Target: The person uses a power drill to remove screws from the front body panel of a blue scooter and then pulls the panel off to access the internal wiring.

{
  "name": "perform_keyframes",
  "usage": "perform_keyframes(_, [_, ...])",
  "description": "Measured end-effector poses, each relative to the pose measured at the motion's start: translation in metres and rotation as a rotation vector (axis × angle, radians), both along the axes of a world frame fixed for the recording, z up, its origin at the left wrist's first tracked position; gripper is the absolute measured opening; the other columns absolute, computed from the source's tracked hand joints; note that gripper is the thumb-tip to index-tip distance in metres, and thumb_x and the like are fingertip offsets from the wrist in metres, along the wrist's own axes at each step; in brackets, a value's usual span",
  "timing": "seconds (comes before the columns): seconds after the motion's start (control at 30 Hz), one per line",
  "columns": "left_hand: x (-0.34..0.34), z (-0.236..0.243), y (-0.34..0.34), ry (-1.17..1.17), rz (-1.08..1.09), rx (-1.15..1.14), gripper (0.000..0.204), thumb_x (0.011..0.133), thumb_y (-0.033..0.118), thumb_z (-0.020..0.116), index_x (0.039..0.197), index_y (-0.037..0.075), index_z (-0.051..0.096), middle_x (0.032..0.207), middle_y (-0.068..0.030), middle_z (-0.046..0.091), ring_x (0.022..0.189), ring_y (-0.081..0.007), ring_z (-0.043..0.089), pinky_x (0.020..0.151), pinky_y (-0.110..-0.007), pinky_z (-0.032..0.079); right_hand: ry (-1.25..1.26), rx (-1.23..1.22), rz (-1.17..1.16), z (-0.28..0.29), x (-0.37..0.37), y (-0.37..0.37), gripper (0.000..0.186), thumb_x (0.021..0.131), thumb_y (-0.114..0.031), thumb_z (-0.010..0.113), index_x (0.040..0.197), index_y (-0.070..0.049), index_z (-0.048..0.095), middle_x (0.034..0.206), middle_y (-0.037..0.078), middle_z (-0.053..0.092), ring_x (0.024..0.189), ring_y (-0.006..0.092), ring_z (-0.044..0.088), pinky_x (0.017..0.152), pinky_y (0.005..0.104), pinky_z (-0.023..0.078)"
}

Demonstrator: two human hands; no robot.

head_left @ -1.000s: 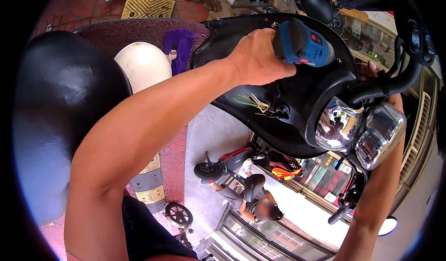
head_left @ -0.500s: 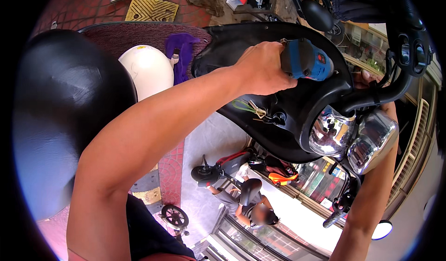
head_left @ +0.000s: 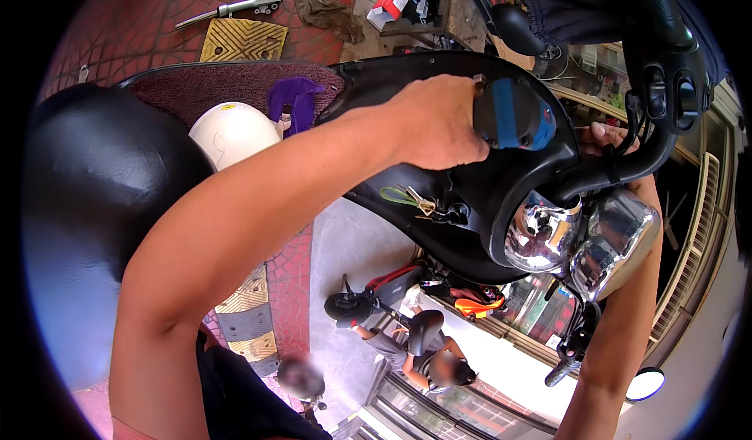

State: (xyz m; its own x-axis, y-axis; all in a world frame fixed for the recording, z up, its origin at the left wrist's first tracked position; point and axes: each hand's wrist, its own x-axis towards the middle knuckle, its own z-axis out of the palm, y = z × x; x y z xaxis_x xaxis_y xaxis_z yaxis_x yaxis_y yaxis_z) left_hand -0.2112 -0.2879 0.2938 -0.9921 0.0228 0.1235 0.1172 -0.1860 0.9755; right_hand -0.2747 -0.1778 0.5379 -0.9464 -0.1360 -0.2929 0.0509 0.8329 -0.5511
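My left hand (head_left: 442,123) is wrapped round a blue and black power drill (head_left: 509,115), held against the inner side of the scooter's black front panel (head_left: 376,87). The drill's working end is hidden by its body and the panel. Reaching round the front of the scooter, my right hand (head_left: 605,136) shows only some bent fingertips, pressed together beside the panel's edge behind the handlebar (head_left: 627,166). What they pinch, if anything, cannot be seen. Keys (head_left: 423,203) on a green strap hang at the ignition. Chrome housings (head_left: 615,244) lie alongside my right forearm.
A white helmet (head_left: 235,134) and purple cloth (head_left: 291,103) rest on the footboard, next to the black seat (head_left: 117,158). Beyond lie a yellow-black ramp plate (head_left: 244,40), a metal shock absorber (head_left: 229,10) and a red box (head_left: 392,3). Another person (head_left: 407,354) sits beside a scooter below.
The view has shifted slightly, so the scooter sits a little further left. The drill has tilted and shows more of its base. Both hands stay at the same places on the scooter.
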Motion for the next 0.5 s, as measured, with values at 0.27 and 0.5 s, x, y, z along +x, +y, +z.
perform_keyframes(0.27, [0.005, 0.017, 0.008, -0.01, -0.024, -0.059, 0.031, 0.077, 0.023, 0.077, 0.1, 0.003, 0.072, 0.094, -0.0209, 0.075, 0.098, -0.041, 0.071, 0.089, -0.047, 0.056, -0.099, -0.077, -0.221, 0.016, 0.001, -0.002, 0.029, 0.093, -0.025, 0.079, 0.108, -0.003, 0.068, 0.095, 0.008, 0.074, 0.083, 0.0183, 0.072, 0.075, 0.0316, 0.058])
perform_keyframes(0.5, [0.001, 0.017, 0.006, 0.003, -0.026, -0.072, 0.03, 0.077, 0.023, 0.076, 0.098, 0.002, 0.073, 0.094, -0.0213, 0.075, 0.099, -0.0413, 0.071, 0.09, -0.047, 0.055, -0.098, -0.174, -0.242, 0.014, 0.008, -0.004, 0.033, 0.093, -0.027, 0.078, 0.11, -0.001, 0.068, 0.096, 0.01, 0.074, 0.084, 0.0192, 0.072, 0.076, 0.033, 0.059])
